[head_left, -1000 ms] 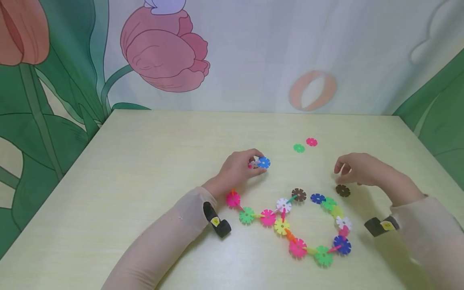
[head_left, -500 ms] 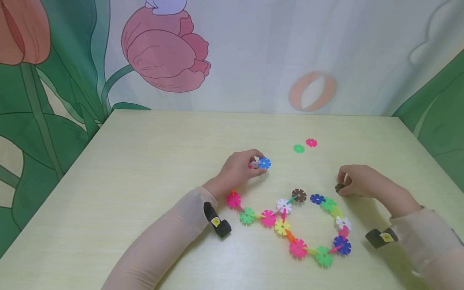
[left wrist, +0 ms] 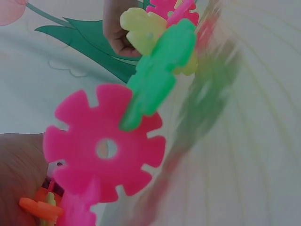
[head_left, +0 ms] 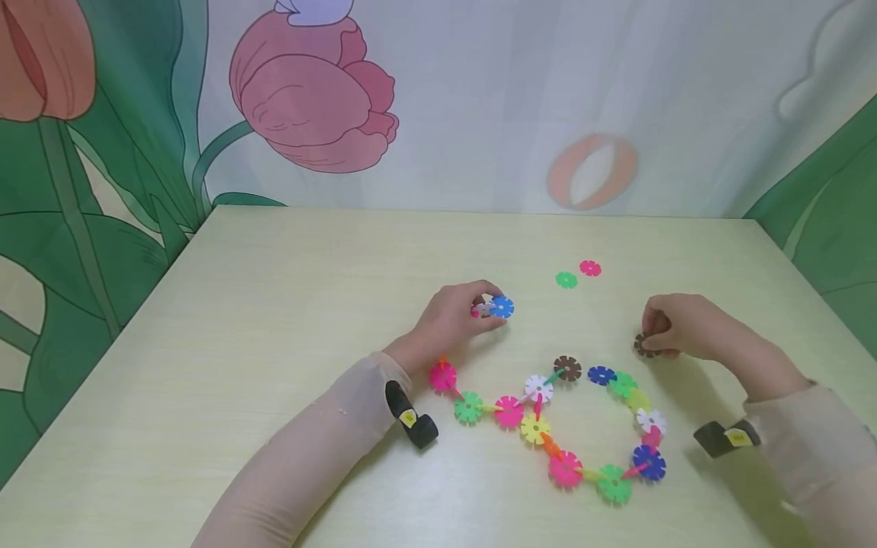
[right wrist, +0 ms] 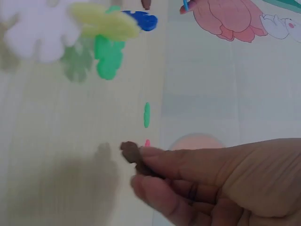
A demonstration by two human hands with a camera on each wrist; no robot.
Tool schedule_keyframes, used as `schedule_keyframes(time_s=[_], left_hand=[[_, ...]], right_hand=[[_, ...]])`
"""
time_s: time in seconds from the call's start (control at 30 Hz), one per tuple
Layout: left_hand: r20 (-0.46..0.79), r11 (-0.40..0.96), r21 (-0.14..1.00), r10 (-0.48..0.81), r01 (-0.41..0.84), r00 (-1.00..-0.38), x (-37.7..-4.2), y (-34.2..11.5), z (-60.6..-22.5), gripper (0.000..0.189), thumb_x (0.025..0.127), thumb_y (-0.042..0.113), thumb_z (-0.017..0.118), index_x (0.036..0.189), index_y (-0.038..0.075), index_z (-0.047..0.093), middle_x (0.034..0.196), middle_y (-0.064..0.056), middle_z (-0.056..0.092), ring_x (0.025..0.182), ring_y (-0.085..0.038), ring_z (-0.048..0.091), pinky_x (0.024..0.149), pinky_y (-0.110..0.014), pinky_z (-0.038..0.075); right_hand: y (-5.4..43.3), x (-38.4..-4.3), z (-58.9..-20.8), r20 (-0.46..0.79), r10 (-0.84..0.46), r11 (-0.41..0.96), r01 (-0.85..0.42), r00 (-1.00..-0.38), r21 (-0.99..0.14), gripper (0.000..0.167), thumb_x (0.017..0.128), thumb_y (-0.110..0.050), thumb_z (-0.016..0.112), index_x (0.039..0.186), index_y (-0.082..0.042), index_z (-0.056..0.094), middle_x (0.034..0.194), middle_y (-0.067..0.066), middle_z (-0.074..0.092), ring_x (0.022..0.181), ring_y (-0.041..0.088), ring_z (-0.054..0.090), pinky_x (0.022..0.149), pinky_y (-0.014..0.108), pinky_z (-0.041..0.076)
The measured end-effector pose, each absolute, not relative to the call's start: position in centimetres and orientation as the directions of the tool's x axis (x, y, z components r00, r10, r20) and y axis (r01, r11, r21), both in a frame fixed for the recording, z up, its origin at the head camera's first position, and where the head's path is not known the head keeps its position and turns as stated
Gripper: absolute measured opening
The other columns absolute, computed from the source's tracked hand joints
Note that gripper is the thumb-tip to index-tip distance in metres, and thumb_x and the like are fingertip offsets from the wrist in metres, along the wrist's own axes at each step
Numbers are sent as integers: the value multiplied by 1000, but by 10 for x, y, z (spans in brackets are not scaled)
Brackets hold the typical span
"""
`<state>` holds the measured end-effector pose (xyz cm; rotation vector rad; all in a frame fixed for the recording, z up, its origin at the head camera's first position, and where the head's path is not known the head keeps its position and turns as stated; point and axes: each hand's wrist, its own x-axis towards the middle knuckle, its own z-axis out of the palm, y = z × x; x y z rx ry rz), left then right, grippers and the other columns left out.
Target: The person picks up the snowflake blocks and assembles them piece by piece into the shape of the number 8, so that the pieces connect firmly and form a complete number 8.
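My left hand (head_left: 448, 316) grips the end of a chain of notched plastic snowflake discs; a blue disc (head_left: 503, 307) sticks out past the fingertips, with white and pink pieces partly hidden in the grip. The linked chain runs on across the table in a winding curve, through a pink disc (head_left: 443, 377), a yellow disc (head_left: 534, 428) and a green disc (head_left: 614, 484). On the right, my right hand (head_left: 695, 323) pinches a loose brown disc (head_left: 642, 346) between thumb and fingers. The right wrist view shows this brown disc (right wrist: 130, 152) edge-on at the fingertips.
Two loose discs, one green (head_left: 566, 280) and one pink (head_left: 591, 268), lie toward the back of the pale table (head_left: 308, 266). Another brown disc (head_left: 567, 368) and a dark blue disc (head_left: 601, 375) lie between the hands, attached to the chain. A flower-printed curtain (head_left: 473, 99) hangs behind.
My right hand came down onto the brown disc lying on the table, pinched it and lifted it slightly. My left hand stayed in place with its pieces.
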<state>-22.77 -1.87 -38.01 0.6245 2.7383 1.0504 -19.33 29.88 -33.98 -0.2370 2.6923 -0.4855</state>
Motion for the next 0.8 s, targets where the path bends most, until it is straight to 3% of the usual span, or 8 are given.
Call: schedule_keyframes(time_s=[0.2,0.43,0.57,0.8], left_hand=[[14,665,672,430,327,-903,-227,-18,-380,40,86,31,73,123,22,61,93,-1,63,87,-16,55,73,-25,45],[33,654,673,440,345,-897,-227,-19,-380,39,85,31,73,122,22,62,88,-1,61,83,-16,53,70,-24,42],[32,656,672,439,344,-898,-227,-19,-380,39,86,31,73,122,22,62,87,0,60,82,-16,53,70,-24,42],[15,666,667,436,334,-900,-229,-18,-380,41,86,32,72,124,20,62,88,-1,61,83,-17,51,72,-25,41]], right_hand=[[289,-194,-327,-225,-223,899,-111,-949,-424,16,86,-10,69,95,0,61,80,6,66,67,14,57,60,26,52],[271,-191,-316,-110,-251,856,-167,-962,-489,13,90,-13,66,99,-3,64,88,10,71,73,14,65,72,27,56],[255,-189,-314,-63,-271,830,-199,-961,-521,12,91,-13,65,97,-3,62,89,12,69,74,17,66,68,25,57],[220,-184,-315,23,-356,855,-335,-934,-396,10,91,-16,66,91,-8,60,76,3,66,62,12,57,57,27,48]])
